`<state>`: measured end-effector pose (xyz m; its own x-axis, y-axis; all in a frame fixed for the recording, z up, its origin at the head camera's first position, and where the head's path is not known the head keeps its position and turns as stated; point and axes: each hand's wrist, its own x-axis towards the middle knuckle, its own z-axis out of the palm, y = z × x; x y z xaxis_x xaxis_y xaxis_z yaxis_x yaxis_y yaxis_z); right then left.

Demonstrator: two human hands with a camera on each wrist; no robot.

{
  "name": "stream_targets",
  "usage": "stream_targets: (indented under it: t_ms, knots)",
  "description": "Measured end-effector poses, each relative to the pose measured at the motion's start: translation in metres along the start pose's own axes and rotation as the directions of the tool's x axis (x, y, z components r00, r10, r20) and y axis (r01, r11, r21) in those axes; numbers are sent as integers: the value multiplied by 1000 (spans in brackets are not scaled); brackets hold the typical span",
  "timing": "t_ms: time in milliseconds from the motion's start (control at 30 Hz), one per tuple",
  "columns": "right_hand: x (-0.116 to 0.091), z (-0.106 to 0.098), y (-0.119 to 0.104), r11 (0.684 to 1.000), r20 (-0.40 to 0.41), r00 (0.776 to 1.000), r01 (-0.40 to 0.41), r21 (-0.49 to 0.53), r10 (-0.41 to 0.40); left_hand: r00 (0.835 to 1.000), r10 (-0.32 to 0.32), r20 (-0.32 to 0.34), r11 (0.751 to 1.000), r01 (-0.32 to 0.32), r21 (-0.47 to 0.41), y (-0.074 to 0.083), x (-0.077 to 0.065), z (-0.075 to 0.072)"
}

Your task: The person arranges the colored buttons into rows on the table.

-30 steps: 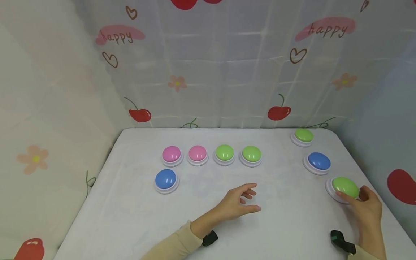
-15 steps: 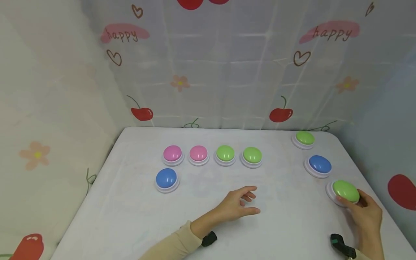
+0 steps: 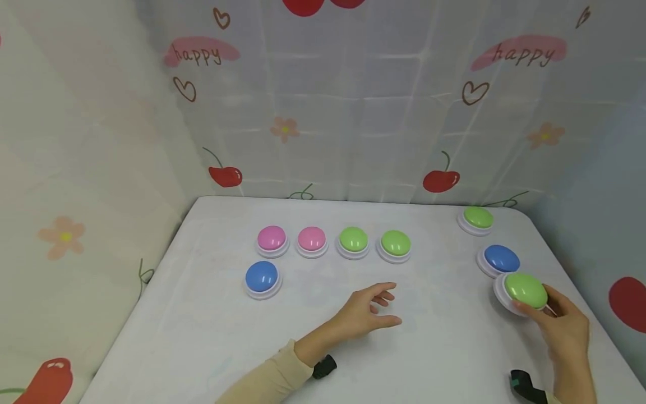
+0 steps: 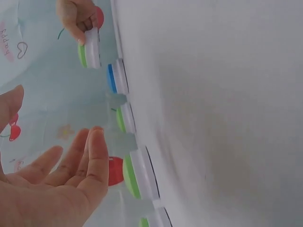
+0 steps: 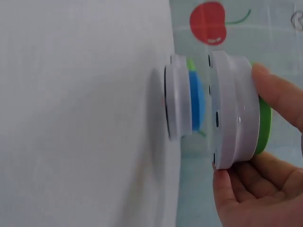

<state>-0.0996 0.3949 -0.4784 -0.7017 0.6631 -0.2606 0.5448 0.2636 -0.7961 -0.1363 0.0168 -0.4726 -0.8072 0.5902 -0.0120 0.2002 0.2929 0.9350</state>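
Note:
My right hand (image 3: 567, 325) grips a green push button (image 3: 526, 290) by its white base, thumb on one side and fingers on the other. In the right wrist view the held green button (image 5: 236, 111) is clear of the table, its underside with small dark feet showing. Behind it on the table sits a blue button (image 3: 502, 258), and farther back a green button (image 3: 478, 217). My left hand (image 3: 364, 312) hovers over the middle of the table, thumb and fingers spread apart with nothing between them; the left wrist view shows this hand (image 4: 71, 179) with relaxed fingers.
Toward the back stands a row: a magenta button (image 3: 271, 238), a pink button (image 3: 311, 239) and two green buttons, one at the left (image 3: 353, 239) and one at the right (image 3: 396, 243). A blue button (image 3: 261, 276) sits in front of the row. Printed curtains enclose the white table (image 3: 202, 336).
My right hand has lifted the green button off the table and carried it slightly left. The left hand has stayed nearly still. The head view has shifted a little.

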Motion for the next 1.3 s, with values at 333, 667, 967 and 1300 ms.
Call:
stream_targets:
  t_ms: [333,667,967,1300]
  knots:
    - [-63,57,-54,859,293,825,512,-22,-484,977,30,-212,995,-50,-89,1,0,-24]
    - [-107,129,-94,708,469,567,676,204,-677,949,56,-311,995,-80,-63,-3,-9,-45]
    - [-125,185,-120,647,509,447,685,334,-735,912,32,-409,995,-67,-70,-19,-26,-71]
    - [-136,242,-133,693,584,440,643,326,-682,845,-57,-532,998,41,-42,-45,-41,-95]
